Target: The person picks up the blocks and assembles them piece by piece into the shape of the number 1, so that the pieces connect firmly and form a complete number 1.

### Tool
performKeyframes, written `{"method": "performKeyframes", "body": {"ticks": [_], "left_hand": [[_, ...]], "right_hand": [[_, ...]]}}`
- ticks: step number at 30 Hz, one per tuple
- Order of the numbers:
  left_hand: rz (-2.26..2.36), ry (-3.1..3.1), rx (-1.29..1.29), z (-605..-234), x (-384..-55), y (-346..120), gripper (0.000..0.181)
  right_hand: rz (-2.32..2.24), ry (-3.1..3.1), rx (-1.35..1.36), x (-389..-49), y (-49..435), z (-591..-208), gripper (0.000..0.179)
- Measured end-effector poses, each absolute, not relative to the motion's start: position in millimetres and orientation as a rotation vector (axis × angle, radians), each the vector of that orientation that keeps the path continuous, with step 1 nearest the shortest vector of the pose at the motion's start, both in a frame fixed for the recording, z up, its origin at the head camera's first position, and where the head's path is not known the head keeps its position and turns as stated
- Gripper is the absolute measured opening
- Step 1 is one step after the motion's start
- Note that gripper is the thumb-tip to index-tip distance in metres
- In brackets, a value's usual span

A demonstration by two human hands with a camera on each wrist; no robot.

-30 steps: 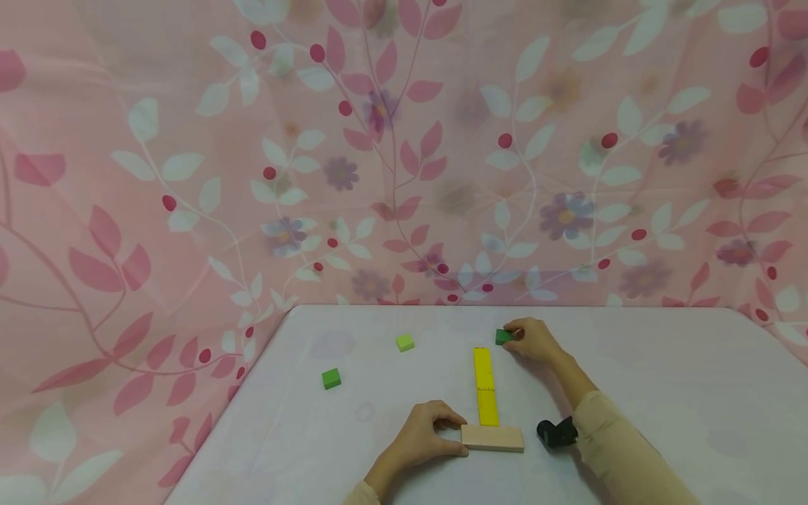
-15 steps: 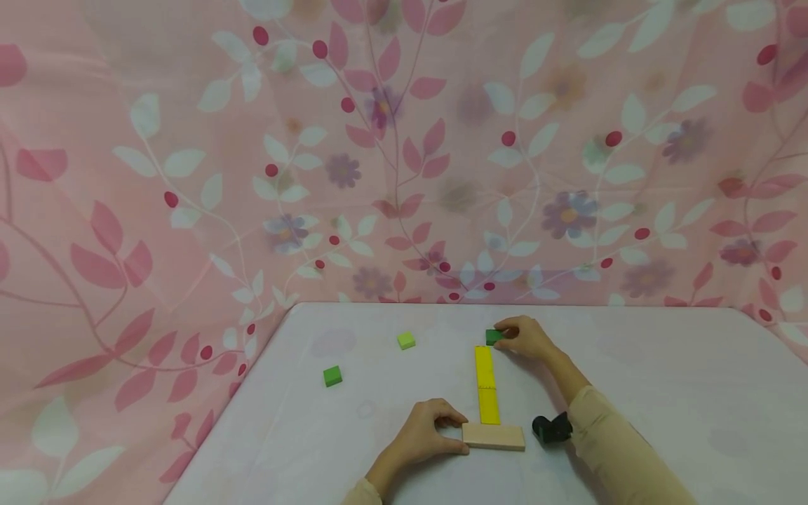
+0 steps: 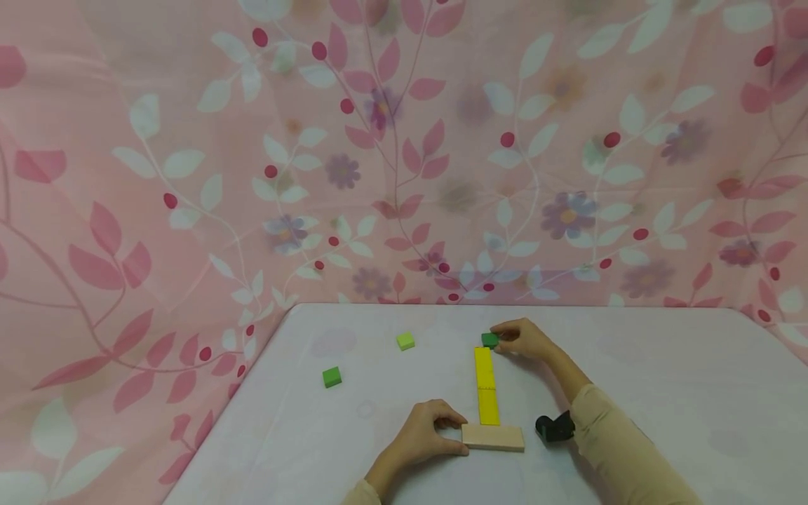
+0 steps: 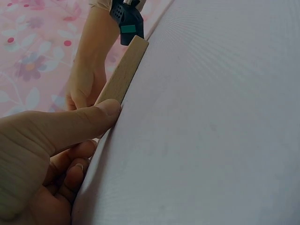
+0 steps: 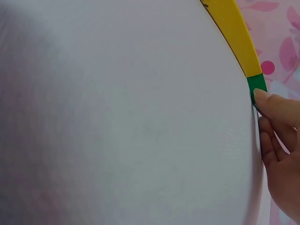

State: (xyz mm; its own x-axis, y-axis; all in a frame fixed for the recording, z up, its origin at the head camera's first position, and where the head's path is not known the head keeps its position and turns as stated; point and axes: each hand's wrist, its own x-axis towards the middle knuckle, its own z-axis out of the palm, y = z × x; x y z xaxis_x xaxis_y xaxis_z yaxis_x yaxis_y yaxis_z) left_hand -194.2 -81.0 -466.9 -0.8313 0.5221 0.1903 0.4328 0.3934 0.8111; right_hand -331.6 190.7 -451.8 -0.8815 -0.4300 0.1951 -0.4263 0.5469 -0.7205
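The beige block (image 3: 493, 438) looks like smooth wood, the floral backdrop (image 3: 442, 203) cloth.

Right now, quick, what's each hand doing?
Left hand: closed, gripping one end of the wooden block.
Right hand: closed, pinching the dark green block at the yellow strips' far end.

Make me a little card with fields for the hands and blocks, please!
left hand: holds wooden block, left end
right hand: pinches dark green block
yellow strip: two pieces, end to end
strip's near end: wooden block, crosswise
strip's far end: dark green block
loose, left of strip: lime block, green block
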Motion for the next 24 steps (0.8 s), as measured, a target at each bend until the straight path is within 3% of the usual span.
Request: {"method": "performKeyframes", "body": {"ticks": [24], "left_hand": [[1.432,2.545,0.889,-467.7,-194.0,-80.6,0.033]], "right_hand": [[-1.217,2.635,-0.926,-332.6,197.1,-450.6,0.036]]}}
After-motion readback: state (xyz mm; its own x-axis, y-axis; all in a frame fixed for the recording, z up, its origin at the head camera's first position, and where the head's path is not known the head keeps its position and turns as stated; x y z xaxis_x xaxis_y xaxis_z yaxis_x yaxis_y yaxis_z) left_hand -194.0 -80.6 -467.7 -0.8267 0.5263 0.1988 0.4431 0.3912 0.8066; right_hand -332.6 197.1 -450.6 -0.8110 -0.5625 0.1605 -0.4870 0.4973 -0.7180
